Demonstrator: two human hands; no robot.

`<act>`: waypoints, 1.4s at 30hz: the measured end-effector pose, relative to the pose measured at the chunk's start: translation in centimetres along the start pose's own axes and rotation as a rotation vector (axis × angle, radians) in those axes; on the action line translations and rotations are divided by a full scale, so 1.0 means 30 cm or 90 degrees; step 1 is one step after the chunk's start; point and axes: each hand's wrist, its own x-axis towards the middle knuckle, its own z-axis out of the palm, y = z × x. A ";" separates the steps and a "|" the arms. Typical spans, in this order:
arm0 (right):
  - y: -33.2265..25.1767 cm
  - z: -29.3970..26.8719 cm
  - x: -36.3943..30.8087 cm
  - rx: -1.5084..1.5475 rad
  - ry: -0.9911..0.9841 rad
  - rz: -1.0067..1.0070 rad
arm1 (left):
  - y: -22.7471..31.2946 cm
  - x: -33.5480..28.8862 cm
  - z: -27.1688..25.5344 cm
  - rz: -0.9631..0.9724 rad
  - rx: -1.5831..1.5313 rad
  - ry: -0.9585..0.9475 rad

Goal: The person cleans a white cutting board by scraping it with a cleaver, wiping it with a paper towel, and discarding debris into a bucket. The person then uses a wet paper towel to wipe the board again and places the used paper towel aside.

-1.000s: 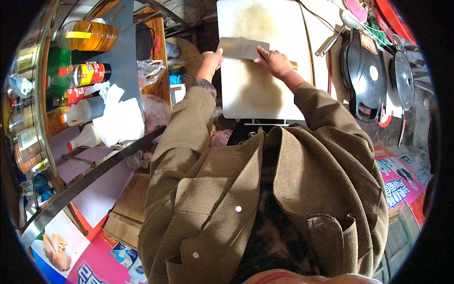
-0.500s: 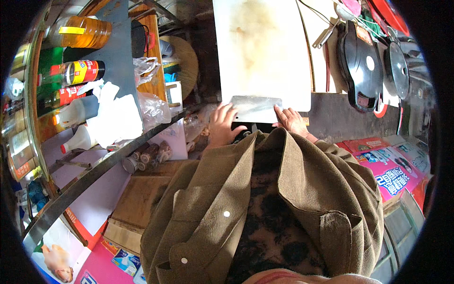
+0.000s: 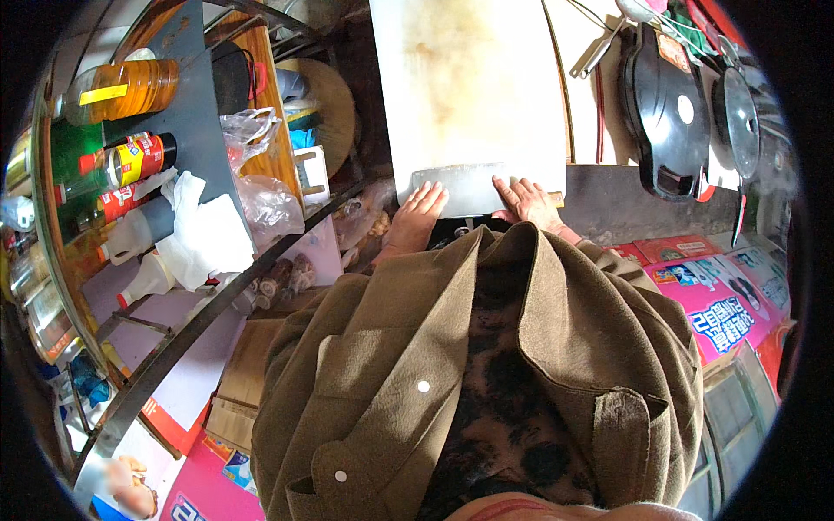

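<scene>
A cleaver (image 3: 460, 176) with a wide grey blade lies along the near edge of a white cutting board (image 3: 517, 95), whose middle is stained yellow-brown. The fingers of my left hand (image 3: 417, 214) are stretched out, their tips resting on the blade's left part. My right hand (image 3: 532, 207) is over the cleaver's right end, its fingers on the blade and its thumb by the board's near edge. A short piece of the wooden handle shows beside this hand; the rest is hidden under it. Nothing to be cut can be made out beneath the blade.
On the left, a rack holds an oil jug (image 3: 130, 90), several sauce bottles (image 3: 139, 159), white paper (image 3: 213, 234) and plastic bags (image 3: 268, 208). A metal bar (image 3: 187, 334) crosses below. At the right are a black electric griddle (image 3: 665, 117), a glass lid (image 3: 738, 122) and a pink box (image 3: 725, 304).
My left hand has drawn its fingers closer together, its thumb no longer spread to the side. My right hand stays over the cleaver's right end. The whole view has shifted slightly.
</scene>
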 end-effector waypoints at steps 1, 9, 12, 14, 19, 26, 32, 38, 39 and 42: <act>0.011 -0.010 0.012 0.000 0.015 -0.011 | 0.000 0.012 0.001 -0.011 -0.005 0.007; 0.091 -0.080 0.116 -0.014 0.069 -0.032 | -0.015 0.154 -0.025 -0.080 -0.004 -0.001; 0.118 -0.102 0.163 -0.011 0.096 -0.039 | -0.038 0.219 -0.030 -0.049 0.001 0.104; 0.132 -0.119 0.194 -0.012 0.101 -0.040 | -0.051 0.256 -0.036 -0.042 -0.005 0.123; 0.169 -0.173 0.281 -0.002 0.086 -0.011 | -0.092 0.381 -0.061 -0.068 -0.020 0.176; 0.264 -0.256 0.442 -0.011 0.141 -0.005 | -0.183 0.575 -0.079 -0.069 0.001 0.224; 0.346 -0.361 0.591 -0.018 0.213 -0.008 | -0.299 0.788 -0.125 -0.104 -0.125 0.172; 0.225 -0.227 0.308 -0.082 0.238 -0.065 | -0.163 0.427 -0.058 -0.064 0.033 0.043; 0.177 -0.172 0.225 -0.111 0.201 -0.054 | -0.121 0.325 -0.043 0.018 0.066 0.096; 0.052 -0.021 -0.007 -0.055 0.158 -0.034 | -0.004 0.088 -0.004 0.066 -0.068 0.090</act>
